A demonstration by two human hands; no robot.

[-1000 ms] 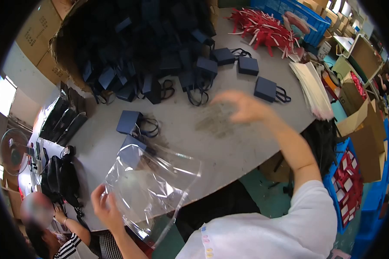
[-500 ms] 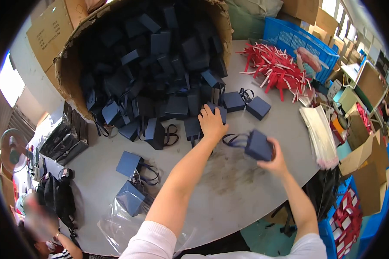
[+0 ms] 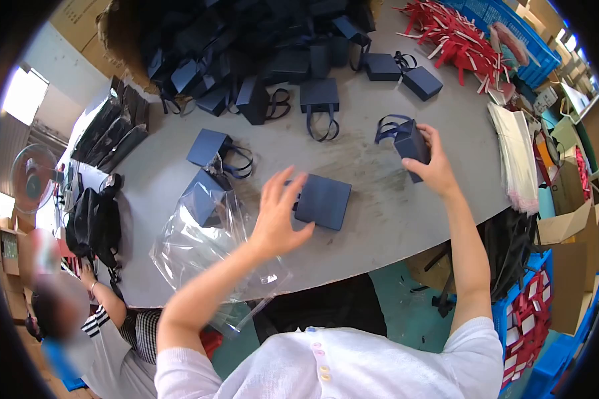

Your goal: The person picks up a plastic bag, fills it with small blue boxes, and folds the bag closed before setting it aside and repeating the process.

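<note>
My right hand (image 3: 436, 163) grips a small navy gift box (image 3: 411, 147) by its sides, thumb and fingers around it, and its dark ribbon handle loops off to the left. Another navy box (image 3: 325, 202) lies on the grey table (image 3: 373, 233) in front of me. Just left of that box, my left hand (image 3: 273, 216) is open with fingers spread, its fingertips right at the box's edge. Farther left, a clear plastic bag (image 3: 236, 249) lies over part of a navy box (image 3: 205, 194). One more ribbon-handled box (image 3: 209, 146) sits behind it.
A large carton (image 3: 123, 46) spills many navy boxes at the back. Red-and-white ribbons (image 3: 456, 40) are heaped at back right. A stack of clear sleeves (image 3: 512, 156) lies along the right edge. A black bag (image 3: 93, 223) and another person (image 3: 106, 339) are at left.
My left hand has come back from the pile toward me, and a box now lies beside it. The right hand's box has turned more upright. The view has tipped downward.
</note>
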